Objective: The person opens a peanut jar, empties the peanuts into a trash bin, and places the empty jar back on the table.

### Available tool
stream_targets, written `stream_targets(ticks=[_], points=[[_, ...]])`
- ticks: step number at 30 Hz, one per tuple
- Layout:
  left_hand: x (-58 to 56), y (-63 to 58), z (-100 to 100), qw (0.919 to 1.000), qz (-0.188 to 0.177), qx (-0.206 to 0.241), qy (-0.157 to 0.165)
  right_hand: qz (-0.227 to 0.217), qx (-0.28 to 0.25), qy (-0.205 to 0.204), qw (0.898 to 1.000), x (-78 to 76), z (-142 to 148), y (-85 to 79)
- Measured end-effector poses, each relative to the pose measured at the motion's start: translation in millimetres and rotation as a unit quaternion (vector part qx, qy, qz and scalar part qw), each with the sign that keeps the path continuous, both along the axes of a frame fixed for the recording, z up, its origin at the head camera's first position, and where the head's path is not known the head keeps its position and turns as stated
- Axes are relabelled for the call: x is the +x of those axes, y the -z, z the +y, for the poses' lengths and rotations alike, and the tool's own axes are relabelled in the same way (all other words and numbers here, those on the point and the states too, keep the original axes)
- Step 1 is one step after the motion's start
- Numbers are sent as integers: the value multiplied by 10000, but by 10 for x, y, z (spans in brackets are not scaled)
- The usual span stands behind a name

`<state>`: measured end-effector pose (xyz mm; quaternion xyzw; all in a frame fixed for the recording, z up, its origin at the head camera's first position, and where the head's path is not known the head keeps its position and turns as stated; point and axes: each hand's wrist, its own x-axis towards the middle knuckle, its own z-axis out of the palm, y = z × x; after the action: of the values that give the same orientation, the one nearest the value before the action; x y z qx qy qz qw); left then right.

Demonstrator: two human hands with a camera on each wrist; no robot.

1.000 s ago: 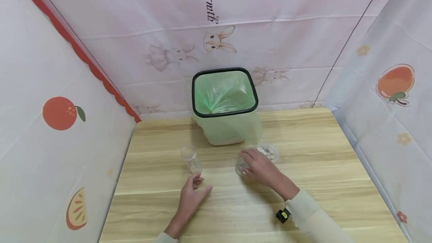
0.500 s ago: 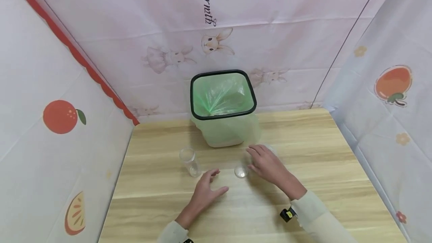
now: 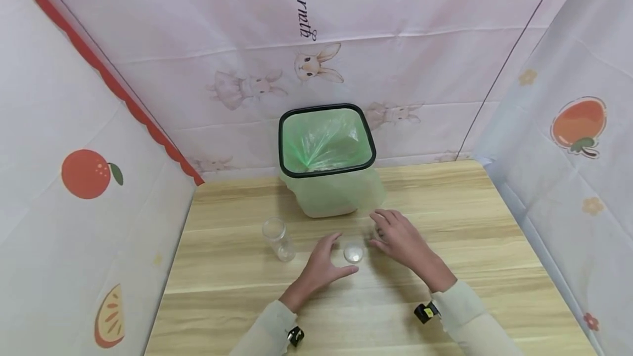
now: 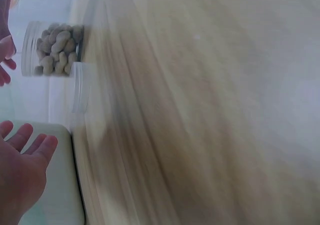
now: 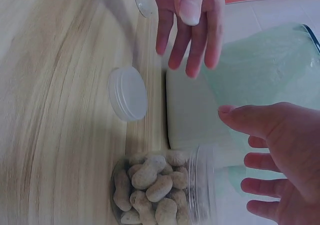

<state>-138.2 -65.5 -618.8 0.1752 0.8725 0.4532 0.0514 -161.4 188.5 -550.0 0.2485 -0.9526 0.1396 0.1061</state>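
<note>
A small clear round lid (image 3: 353, 252) lies flat on the table between my hands. My left hand (image 3: 323, 267) reaches toward it from the left, thumb and fingers spread, with nothing in its grasp. Above the mouth of a clear jar of unshelled peanuts (image 5: 155, 187) hovers my right hand (image 5: 292, 160), fingers loosely extended and apart from the jar. That jar stands upright, beside the lid. In the head view the right hand mostly hides it. To the left of both hands stands a second clear jar (image 3: 279, 239) that looks empty.
Behind the jars stands a bin (image 3: 328, 194) lined with a green bag, its black rim (image 3: 327, 173) around the top. Printed cloth (image 3: 237, 15) walls in the wooden table (image 3: 445, 202) at the back and both sides.
My left hand has moved right, away from the empty jar to the lid. My right hand has left the lid and shifted right, over the peanut jar.
</note>
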Motion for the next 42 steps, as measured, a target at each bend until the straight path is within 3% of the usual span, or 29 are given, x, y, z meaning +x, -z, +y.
stream_targets(ticks=[19,27,35,42], points=[[-393,15,562,9973,17,-322,656,-277,-36,311,9991,-24,139,77],[-468,28,744,9963,-45,-493,701,-461,-109,412,9980,-23,170,67],[-511,66,870,9966,-367,-252,695,-630,-141,528,9965,-28,176,77],[-562,137,954,9965,-319,-236,732,-921,-134,645,9936,-33,161,68]])
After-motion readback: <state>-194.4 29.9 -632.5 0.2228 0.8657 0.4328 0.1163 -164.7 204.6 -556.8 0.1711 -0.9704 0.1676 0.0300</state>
